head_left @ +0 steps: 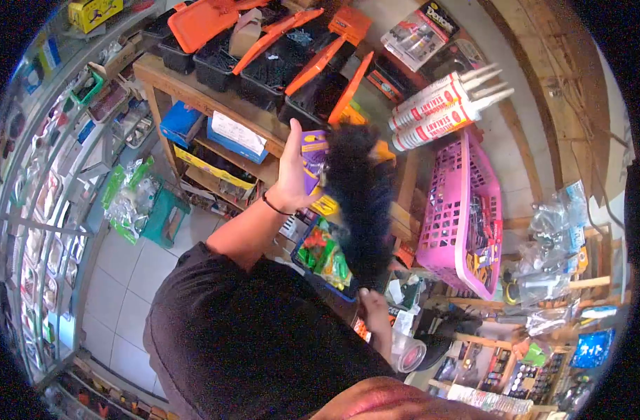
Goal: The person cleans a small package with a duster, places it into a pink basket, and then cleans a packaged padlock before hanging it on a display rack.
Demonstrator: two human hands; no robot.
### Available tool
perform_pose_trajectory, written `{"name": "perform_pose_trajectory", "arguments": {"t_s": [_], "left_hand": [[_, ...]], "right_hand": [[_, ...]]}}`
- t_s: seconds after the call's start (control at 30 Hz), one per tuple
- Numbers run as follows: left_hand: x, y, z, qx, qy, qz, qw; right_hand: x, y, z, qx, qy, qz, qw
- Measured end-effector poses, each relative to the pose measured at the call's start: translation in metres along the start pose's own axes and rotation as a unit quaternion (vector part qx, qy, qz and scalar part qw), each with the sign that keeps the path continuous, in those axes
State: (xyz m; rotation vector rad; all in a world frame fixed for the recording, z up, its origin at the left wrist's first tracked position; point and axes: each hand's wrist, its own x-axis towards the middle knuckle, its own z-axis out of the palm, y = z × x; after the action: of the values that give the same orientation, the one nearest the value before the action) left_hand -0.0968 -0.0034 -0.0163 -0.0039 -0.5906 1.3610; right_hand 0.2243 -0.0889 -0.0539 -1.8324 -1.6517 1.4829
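Observation:
My left hand (pixel 289 172) is raised beside the shelf with its thumb stretched up, gripping a purple and yellow carded package (pixel 313 161); its other fingers are hidden behind the card. Low at the center, my right hand (pixel 376 312) is closed around the handle end of a black fluffy duster (pixel 362 203). The duster's blurred head reaches up past the package and overlaps its right edge in this view.
Black bins with orange lids (pixel 264 80) line the wooden shelf top. Silicone sealant tubes (pixel 435 115) stand above a pink basket (pixel 442 217). A blue-edged tray of green packets (pixel 325 259) lies below the package. Metal racks (pixel 26 231) rise at left beside a tiled floor (pixel 124 280).

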Motion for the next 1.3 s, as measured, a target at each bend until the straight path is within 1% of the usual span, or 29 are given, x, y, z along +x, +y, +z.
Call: {"name": "perform_pose_trajectory", "arguments": {"t_s": [0.07,0.1,0.13,0.2,0.27,0.3,0.33,0.37,0.4,0.43,0.47,0.53,0.6,0.63,0.67,0.73,0.77,0.8,0.87,0.9,0.93,1.0,1.03,1.07,1.13,1.17,1.2,1.27,1.3], "left_hand": [[0.001,-0.007,0.001,0.216,0.068,0.032,0.974],[-0.002,-0.003,-0.001,0.150,-0.015,-0.028,0.988],[0.004,0.006,-0.008,0.204,-0.082,-0.036,0.975],[0.003,0.009,-0.016,0.181,-0.121,-0.047,0.975],[0.005,-0.010,-0.005,0.266,0.097,0.096,0.954],[0.004,-0.008,-0.009,0.276,0.074,0.068,0.956],[-0.002,-0.007,-0.010,0.104,-0.028,-0.051,0.993],[0.008,-0.001,-0.024,0.134,-0.109,-0.068,0.983],[0.015,0.007,-0.037,0.165,-0.189,-0.079,0.965],[0.006,0.004,-0.024,0.195,-0.125,-0.069,0.970],[-0.002,-0.010,-0.005,0.262,0.063,0.041,0.962],[0.003,-0.014,-0.010,0.226,0.116,0.071,0.965],[0.001,-0.003,-0.024,0.188,-0.091,-0.029,0.978],[0.016,0.007,-0.036,0.205,-0.214,-0.069,0.952],[0.014,0.001,-0.026,0.206,-0.212,-0.069,0.953],[0.003,-0.016,-0.009,0.234,0.084,0.068,0.966],[0.004,-0.020,-0.011,0.266,0.081,0.085,0.957],[0.000,-0.011,-0.026,0.185,0.011,-0.006,0.983],[0.008,0.001,-0.039,0.196,-0.117,-0.045,0.973],[0.009,0.004,-0.040,0.188,-0.137,-0.061,0.971],[0.001,-0.007,-0.028,0.140,-0.072,-0.008,0.988],[0.007,-0.023,-0.011,0.232,0.104,0.079,0.964],[0.003,-0.016,-0.022,0.188,0.066,0.022,0.980],[0.008,-0.007,-0.029,0.185,-0.083,-0.055,0.978],[0.017,0.002,-0.039,0.206,-0.169,-0.086,0.960],[0.003,-0.012,-0.025,0.156,-0.062,-0.020,0.986],[0.009,-0.026,-0.007,0.275,0.076,0.072,0.956],[0.010,-0.017,-0.025,0.252,0.096,0.074,0.960],[0.021,-0.004,-0.046,0.209,-0.074,-0.023,0.975]], "right_hand": [[-0.022,-0.029,0.021,-0.074,-0.088,-0.056,0.992],[-0.001,0.035,0.015,-0.066,-0.147,-0.069,0.985],[0.002,0.031,0.011,-0.068,-0.146,-0.073,0.984],[0.000,0.018,0.004,-0.050,-0.053,-0.001,0.997],[-0.012,-0.003,0.015,0.041,-0.019,0.018,0.999],[-0.013,0.006,0.017,-0.030,-0.078,-0.009,0.996],[-0.011,0.015,0.018,-0.104,-0.136,-0.039,0.985],[-0.007,0.029,0.021,-0.106,-0.137,-0.112,0.979],[-0.001,0.037,0.010,-0.110,-0.140,-0.113,0.978],[0.003,0.033,0.000,-0.036,-0.110,-0.040,0.992],[0.003,0.029,-0.006,0.039,-0.078,0.037,0.996],[-0.014,0.020,0.018,0.038,-0.057,0.065,0.996],[-0.019,0.024,0.032,0.206,-0.075,-0.008,0.976],[-0.012,0.027,0.015,-0.064,-0.098,-0.136,0.984],[-0.008,0.023,0.008,-0.063,-0.099,-0.136,0.984],[0.000,0.016,0.003,-0.017,-0.029,0.044,0.998],[-0.014,-0.002,0.013,-0.089,-0.072,-0.031,0.993],[-0.014,0.002,0.012,-0.085,-0.070,-0.034,0.993],[-0.011,0.021,0.004,-0.167,-0.121,-0.059,0.977],[-0.005,0.040,0.003,0.026,-0.055,-0.017,0.998],[-0.006,0.015,-0.005,0.024,-0.034,0.010,0.999],[-0.017,0.004,0.008,-0.086,-0.053,-0.012,0.995],[-0.022,0.004,0.011,-0.080,-0.049,-0.016,0.995],[-0.026,0.005,0.012,-0.100,-0.068,-0.053,0.991],[-0.015,0.007,0.005,-0.124,-0.087,-0.095,0.984],[-0.003,0.017,-0.006,-0.083,-0.069,-0.021,0.994],[-0.002,0.015,-0.009,-0.040,-0.049,0.058,0.996],[-0.013,0.015,0.007,-0.147,-0.137,-0.050,0.978],[-0.015,0.021,0.008,-0.093,-0.140,-0.059,0.984]]}}
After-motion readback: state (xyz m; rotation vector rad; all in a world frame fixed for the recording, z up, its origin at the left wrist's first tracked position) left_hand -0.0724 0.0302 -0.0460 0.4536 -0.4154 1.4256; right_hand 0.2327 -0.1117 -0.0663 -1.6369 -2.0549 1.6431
